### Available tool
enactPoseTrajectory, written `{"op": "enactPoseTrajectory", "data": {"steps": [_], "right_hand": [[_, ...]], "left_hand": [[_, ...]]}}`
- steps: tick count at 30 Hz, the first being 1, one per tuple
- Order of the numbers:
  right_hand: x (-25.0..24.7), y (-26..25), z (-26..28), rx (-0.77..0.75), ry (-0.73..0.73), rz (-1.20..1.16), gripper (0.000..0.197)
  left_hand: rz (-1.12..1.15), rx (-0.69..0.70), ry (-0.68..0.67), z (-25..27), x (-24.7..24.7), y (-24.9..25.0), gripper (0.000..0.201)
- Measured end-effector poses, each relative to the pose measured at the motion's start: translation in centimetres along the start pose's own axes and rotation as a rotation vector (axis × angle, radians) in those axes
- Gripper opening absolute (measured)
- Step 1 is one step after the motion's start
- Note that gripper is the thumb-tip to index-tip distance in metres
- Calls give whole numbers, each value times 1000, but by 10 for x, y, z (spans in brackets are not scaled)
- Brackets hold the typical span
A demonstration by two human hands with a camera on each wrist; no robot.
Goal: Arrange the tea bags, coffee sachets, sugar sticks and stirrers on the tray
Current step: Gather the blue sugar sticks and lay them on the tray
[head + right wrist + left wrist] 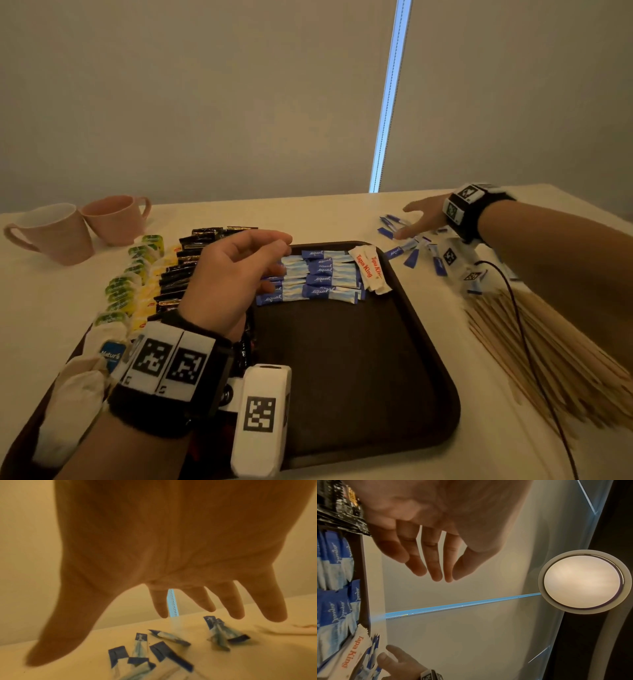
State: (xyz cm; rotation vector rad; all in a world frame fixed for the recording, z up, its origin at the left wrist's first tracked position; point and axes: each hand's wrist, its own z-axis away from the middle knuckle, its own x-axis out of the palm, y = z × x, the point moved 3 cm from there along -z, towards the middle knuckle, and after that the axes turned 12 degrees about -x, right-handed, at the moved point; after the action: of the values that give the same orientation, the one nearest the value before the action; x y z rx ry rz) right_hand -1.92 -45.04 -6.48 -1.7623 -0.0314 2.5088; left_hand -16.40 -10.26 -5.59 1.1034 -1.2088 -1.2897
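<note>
The left hand (236, 274) hovers with loosely curled, empty fingers over the blue sugar sticks (318, 279) lined up on the dark tray (359, 377), while the right hand (419, 217), fingers spread, hangs above loose sticks (154, 650) scattered on the bench (342, 212).

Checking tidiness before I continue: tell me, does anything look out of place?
Yes. Loose blue sugar sticks lie scattered at mixed angles on the table, off the tray, under the open right hand; those on the tray sit in neat rows.
</note>
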Motion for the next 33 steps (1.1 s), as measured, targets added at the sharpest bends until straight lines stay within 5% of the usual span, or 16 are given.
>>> {"op": "enactPoseTrajectory", "data": {"steps": [4,15,24,29,33], "right_hand": [[9,-21,-8,-123,-95,25,111],[8,-36,-10,-243,38,86,23],[-29,-31,25,-238,259,-116,9],[-52,-83,67,-513,355,-229,11],[-40,-152,111,-819,178,-429,8]], "left_hand": [[-18,8,-3,-3,-2,-2,14],[17,9,-2,-4,-2,-4,13],[40,-1,1,-1,-3,-1,10],[100,-71,-40,2,3,0,11],[145,-216,-123,4,9,-3,62]]}}
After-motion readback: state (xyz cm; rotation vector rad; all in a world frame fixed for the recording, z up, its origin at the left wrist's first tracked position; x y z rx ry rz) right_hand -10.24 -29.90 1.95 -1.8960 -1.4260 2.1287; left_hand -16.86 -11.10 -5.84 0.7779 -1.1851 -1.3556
